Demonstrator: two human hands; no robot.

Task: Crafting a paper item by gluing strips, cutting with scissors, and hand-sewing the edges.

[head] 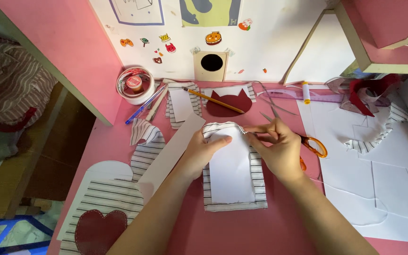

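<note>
Striped grey-and-white fabric piece (pixel 234 189) is lying on the pink surface (pixel 242 231) with a white paper template (pixel 230 172) on top. The left hand (pixel 204 151) is pressing flat on the paper's upper edge, fingers spread, gripping nothing. The right hand (pixel 275 146) is pinching something thin, perhaps a pin, at the top corner. Orange-handled scissors (pixel 315 146) are resting beside it. Keeping the template from sliding while the corner is being fastened seems key.

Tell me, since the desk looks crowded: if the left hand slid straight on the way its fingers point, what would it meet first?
The left hand points up and right across the white paper pattern. It would probably first meet the right hand's fingertips pinching the striped fabric edge.
</note>
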